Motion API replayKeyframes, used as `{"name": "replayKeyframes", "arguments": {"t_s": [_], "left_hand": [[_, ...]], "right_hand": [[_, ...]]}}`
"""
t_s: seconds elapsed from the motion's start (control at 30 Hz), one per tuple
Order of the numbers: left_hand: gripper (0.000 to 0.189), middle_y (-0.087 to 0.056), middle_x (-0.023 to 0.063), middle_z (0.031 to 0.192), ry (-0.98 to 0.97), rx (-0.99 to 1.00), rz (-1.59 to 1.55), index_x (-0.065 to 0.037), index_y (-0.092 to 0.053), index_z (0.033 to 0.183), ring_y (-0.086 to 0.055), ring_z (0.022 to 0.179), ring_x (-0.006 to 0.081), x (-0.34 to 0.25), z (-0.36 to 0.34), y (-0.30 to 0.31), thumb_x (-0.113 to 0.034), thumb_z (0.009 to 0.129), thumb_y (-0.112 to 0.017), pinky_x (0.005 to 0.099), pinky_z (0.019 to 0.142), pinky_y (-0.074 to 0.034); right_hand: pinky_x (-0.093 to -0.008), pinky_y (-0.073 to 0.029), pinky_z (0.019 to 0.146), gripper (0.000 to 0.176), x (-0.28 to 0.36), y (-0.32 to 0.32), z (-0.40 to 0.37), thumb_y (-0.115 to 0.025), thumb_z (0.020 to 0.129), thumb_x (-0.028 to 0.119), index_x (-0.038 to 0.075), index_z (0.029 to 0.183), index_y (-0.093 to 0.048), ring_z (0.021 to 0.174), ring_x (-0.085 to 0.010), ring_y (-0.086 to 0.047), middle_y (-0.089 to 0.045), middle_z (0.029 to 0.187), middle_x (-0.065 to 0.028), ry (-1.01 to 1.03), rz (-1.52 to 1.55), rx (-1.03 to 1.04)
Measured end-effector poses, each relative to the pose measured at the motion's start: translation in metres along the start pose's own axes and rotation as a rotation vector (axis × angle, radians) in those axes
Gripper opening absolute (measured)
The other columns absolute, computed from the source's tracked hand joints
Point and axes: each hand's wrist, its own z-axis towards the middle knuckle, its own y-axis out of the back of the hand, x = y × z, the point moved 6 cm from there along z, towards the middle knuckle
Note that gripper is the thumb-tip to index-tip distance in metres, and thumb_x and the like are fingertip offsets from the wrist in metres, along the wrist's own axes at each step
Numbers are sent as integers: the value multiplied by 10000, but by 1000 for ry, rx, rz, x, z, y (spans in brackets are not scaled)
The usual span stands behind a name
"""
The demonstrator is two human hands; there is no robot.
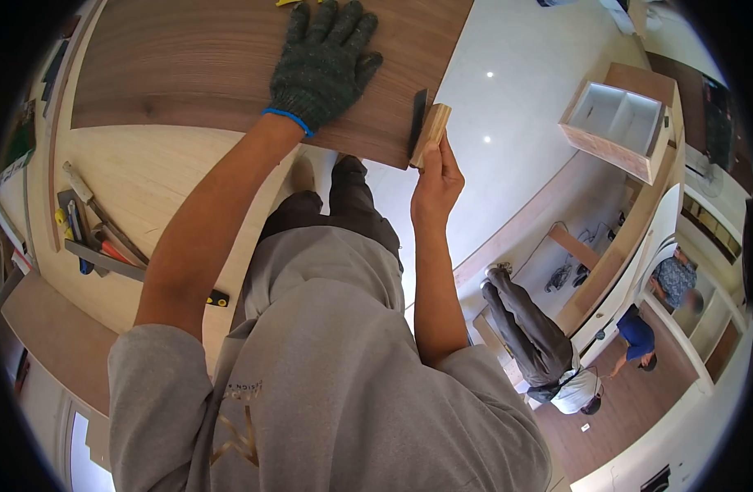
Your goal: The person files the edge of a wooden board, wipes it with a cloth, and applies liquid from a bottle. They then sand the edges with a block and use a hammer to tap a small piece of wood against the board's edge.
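My left hand point(323, 70), in a dark green knitted glove with a blue cuff, lies flat with fingers spread on a brown wood-grain board point(188, 61). My bare right hand point(438, 180) grips a small light wooden block point(431, 135) at the board's right edge, near its front corner. A thin dark strip point(417, 119) stands alongside the block, between it and the board. Whether strip and block are one piece I cannot tell.
Left on the pale wooden surface point(171, 184) lie a hammer point(89, 189) and several other hand tools. A white-lined drawer box point(614, 123) stands at right. Several people point(549, 353) are farther off at lower right, near cables on the floor.
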Motion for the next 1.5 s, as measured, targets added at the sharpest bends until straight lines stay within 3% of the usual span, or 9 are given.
{"name": "replayKeyframes", "arguments": {"t_s": [0.3, 0.4, 0.9, 1.07, 1.27, 1.5], "left_hand": [[559, -492, 231, 1463, -4, -17, -26, 1, -541, 1384, -395, 1392, 433, 1, 0, 1, -384, 980, -493, 582, 1200, -189], [539, -511, 138, 1471, -46, -41, 169, -103, -533, 1422, -440, 1372, 341, 1, -1, -11, -396, 970, -559, 556, 1180, -245], [520, -540, 148, 1411, -23, -101, 28, -79, -558, 1376, -476, 1309, 349, 6, -3, -13, -351, 936, -618, 569, 1139, -308], [511, -537, 136, 1417, -19, -75, 44, -84, -575, 1363, -464, 1321, 333, 6, -1, -12, -366, 938, -609, 575, 1153, -290], [509, -531, 136, 1435, -9, -55, 42, -89, -578, 1372, -450, 1348, 327, 6, -2, -13, -380, 955, -586, 573, 1177, -260], [514, -514, 137, 1459, -2, -25, 42, -90, -573, 1383, -439, 1363, 337, 7, -1, -12, -382, 961, -581, 570, 1184, -244]], "right_hand": [[-239, -461, 717, 489, 4, -5, 16, -609, 1014, 225, -72, 1395, -532, 853, -74, -562, -674, 1106, -69, 16, 23, -9], [-242, -469, 720, 487, 7, -9, 24, -608, 1014, 224, -72, 1394, -533, 854, -79, -572, -677, 1095, -65, 24, 29, -9], [-265, -489, 730, 452, 18, -18, 56, -625, 1004, 224, -76, 1341, -582, 841, -99, -593, -681, 1028, -59, 30, 95, -10], [-275, -498, 733, 446, 23, -22, 66, -624, 1005, 219, -79, 1335, -585, 845, -107, -600, -683, 1031, -68, 19, 108, -3], [-227, -467, 715, 454, 31, -27, 77, -620, 993, 182, -71, 1366, -566, 844, -69, -566, -694, 1065, -63, 26, 108, 9], [-277, -507, 722, 467, 40, -33, 98, -625, 1001, 222, -88, 1347, -570, 853, -112, -609, -678, 1065, -82, 73, 65, 8]]}}
